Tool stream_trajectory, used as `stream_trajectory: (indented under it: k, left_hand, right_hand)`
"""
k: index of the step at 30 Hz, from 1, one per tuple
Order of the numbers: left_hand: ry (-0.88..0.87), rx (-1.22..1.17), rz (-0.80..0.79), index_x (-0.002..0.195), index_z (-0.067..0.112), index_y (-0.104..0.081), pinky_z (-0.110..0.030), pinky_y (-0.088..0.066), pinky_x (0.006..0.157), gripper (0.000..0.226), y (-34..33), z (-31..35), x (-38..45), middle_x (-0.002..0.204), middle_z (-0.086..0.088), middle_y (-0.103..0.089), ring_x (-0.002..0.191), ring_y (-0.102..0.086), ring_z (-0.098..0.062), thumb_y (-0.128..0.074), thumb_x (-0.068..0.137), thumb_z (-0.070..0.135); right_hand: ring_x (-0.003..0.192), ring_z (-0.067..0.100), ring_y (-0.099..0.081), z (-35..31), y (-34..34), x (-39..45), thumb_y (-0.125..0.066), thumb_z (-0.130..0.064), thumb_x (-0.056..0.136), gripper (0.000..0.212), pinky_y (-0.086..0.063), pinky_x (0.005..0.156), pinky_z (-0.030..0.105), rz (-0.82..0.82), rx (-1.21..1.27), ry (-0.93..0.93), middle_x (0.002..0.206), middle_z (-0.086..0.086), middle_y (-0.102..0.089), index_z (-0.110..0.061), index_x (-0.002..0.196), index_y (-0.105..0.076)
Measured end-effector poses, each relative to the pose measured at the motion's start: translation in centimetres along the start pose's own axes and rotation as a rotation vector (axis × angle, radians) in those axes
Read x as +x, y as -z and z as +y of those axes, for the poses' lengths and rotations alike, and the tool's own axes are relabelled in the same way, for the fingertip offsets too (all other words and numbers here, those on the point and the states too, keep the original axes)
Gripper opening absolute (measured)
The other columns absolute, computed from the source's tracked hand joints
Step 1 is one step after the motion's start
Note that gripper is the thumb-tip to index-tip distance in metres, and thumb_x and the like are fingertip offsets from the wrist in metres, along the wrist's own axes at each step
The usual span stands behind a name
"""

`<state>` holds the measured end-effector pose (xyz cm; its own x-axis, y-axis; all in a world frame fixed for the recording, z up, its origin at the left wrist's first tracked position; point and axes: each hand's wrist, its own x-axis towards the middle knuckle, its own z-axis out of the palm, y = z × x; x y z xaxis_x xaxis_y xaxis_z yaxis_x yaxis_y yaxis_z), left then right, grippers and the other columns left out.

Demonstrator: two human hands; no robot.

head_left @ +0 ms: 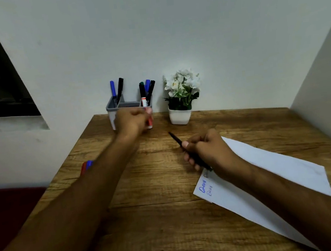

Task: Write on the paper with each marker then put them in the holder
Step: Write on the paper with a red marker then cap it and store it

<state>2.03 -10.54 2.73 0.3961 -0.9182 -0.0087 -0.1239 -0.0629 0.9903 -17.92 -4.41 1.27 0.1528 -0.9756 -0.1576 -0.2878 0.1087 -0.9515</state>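
Paper lies on the desk at right, blue writing near its left corner. Right hand has its grip closed around a black marker, tip pointing toward the holder. Left hand, blurred, seems to pinch a red marker in front of the holder, which already carries several markers.

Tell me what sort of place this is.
Probably a home or small office writing corner: a wooden desk pushed against a plain wall, a grey marker holder with markers, a sheet of paper with writing, and a small potted flower plant.
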Motion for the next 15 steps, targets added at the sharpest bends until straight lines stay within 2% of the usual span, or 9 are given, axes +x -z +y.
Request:
stream_trajectory:
  k: [3,6,9,12,15]
  left_hand:
    - [-0.364,0.540,-0.174,0.092,0.024,-0.075,-0.026,-0.056,0.075,0.016,-2.5,-1.6,-2.2,0.085,0.013,-0.071,0.078,-0.067,-0.003,-0.078,0.080,0.034]
    - [-0.564,0.671,-0.202,0.087,0.024,-0.077,-0.027,-0.058,0.071,0.020,-4.1,-3.0,-2.8,0.080,0.014,-0.072,0.074,-0.064,0.003,-0.082,0.074,0.039]
    - [-0.633,0.737,-0.230,0.088,0.025,-0.076,-0.029,-0.059,0.068,0.019,-5.5,-3.3,-3.3,0.077,0.013,-0.070,0.071,-0.061,0.004,-0.079,0.077,0.039]
    - [-0.624,0.785,-0.224,0.091,0.025,-0.075,-0.029,-0.058,0.070,0.025,-6.1,-3.6,-3.1,0.082,0.011,-0.071,0.075,-0.061,0.002,-0.081,0.075,0.042]
    - [-0.609,0.789,-0.222,0.097,0.023,-0.074,-0.030,-0.057,0.077,0.032,-6.0,-3.9,-3.5,0.093,0.008,-0.073,0.084,-0.063,-0.004,-0.081,0.074,0.043]
  right_hand:
    - [0.050,0.015,-0.061,0.1,1.2,0.1,-0.062,-0.011,0.101,0.021,-0.050,0.045,0.027,0.076,0.093,0.059,0.068,0.014,-0.070,0.003,0.090,-0.074]
    - [0.056,0.021,-0.064,0.7,1.8,-0.3,-0.066,-0.011,0.099,0.019,-0.056,0.049,0.030,0.100,0.111,0.113,0.074,0.019,-0.074,0.002,0.089,-0.076]
    - [0.059,0.027,-0.066,1.4,2.6,-0.4,-0.070,-0.011,0.096,0.017,-0.059,0.056,0.036,0.122,0.111,0.162,0.076,0.022,-0.075,-0.001,0.085,-0.078]
    - [0.059,0.032,-0.066,1.9,3.3,-0.6,-0.074,-0.010,0.092,0.015,-0.059,0.062,0.043,0.147,0.109,0.171,0.075,0.024,-0.074,-0.004,0.080,-0.078]
    - [0.058,0.031,-0.069,2.1,4.1,-1.0,-0.078,-0.007,0.088,0.007,-0.062,0.064,0.046,0.165,0.155,0.155,0.075,0.023,-0.075,-0.001,0.091,-0.075]
